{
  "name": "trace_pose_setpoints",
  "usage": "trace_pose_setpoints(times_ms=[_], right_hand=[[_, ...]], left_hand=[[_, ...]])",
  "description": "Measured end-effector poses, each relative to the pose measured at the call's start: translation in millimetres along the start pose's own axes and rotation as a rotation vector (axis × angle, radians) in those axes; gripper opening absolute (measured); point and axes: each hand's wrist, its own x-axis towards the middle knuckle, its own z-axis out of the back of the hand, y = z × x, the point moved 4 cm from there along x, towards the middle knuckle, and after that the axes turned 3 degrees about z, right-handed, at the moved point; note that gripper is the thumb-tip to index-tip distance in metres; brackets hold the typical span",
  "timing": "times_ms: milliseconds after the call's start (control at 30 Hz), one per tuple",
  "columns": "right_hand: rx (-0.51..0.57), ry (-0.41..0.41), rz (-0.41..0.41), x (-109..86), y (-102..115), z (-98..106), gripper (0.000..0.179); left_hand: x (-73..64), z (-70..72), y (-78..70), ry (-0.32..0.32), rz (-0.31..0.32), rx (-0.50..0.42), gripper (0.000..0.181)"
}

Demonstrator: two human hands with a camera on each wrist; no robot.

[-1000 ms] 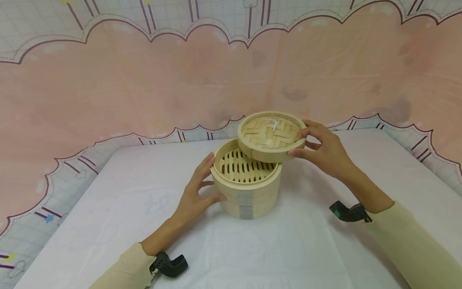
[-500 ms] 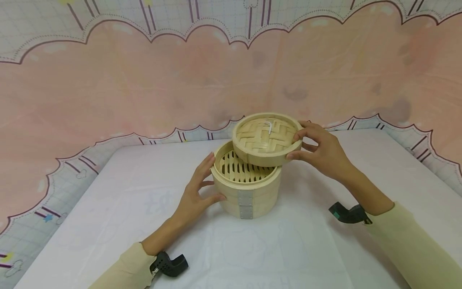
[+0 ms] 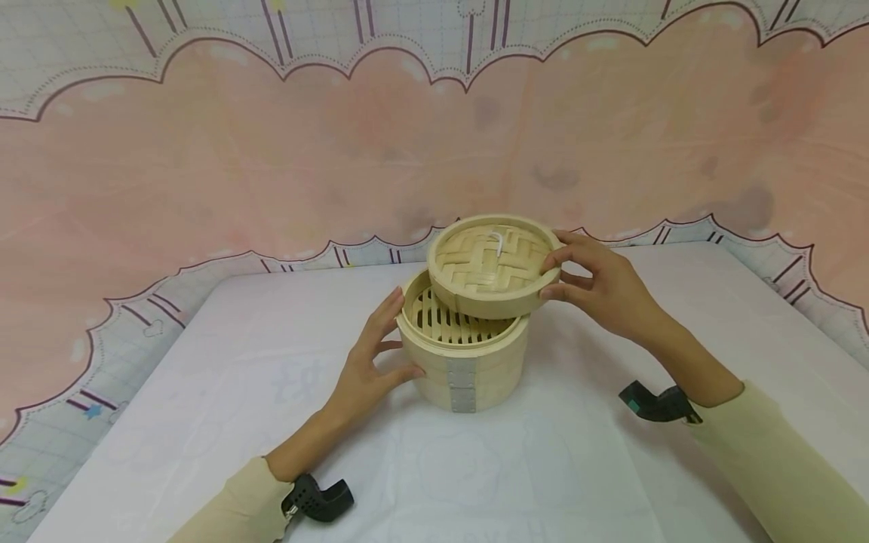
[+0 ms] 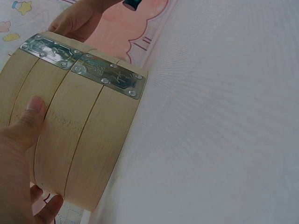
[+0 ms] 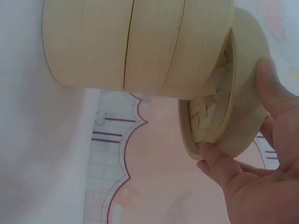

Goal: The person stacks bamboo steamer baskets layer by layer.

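Note:
A round bamboo steamer basket [image 3: 468,377] stands on the white table, its slatted floor partly showing inside the rim. Metal plates [image 4: 107,74] join its front seam. My left hand [image 3: 366,362] grips its left side, thumb in front and fingers round the back. My right hand [image 3: 604,283] pinches the rim of the woven bamboo lid [image 3: 495,264], thumb at the near side. The lid sits tilted and off-centre over the basket's back right, leaving the front left of the opening uncovered. In the right wrist view, the lid's woven underside [image 5: 203,112] shows beyond the basket's edge.
A white cloth [image 3: 271,422] covers the table. Behind it hangs a peach and white printed backdrop [image 3: 339,166]. A black camera mount [image 3: 319,498] sits at the left wrist, another black mount [image 3: 658,401] at the right.
My right hand has carried the lid left and slightly down, so it covers more of the basket's opening. My left hand and the basket have stayed put.

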Motion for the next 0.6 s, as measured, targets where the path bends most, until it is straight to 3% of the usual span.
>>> trace_pose_setpoints(times_ms=[600], right_hand=[[0.045,0.030,0.048,-11.2,8,-10,0.027]], left_hand=[[-9.3,-8.9,-8.1,-0.019,-0.007,0.021,0.094]])
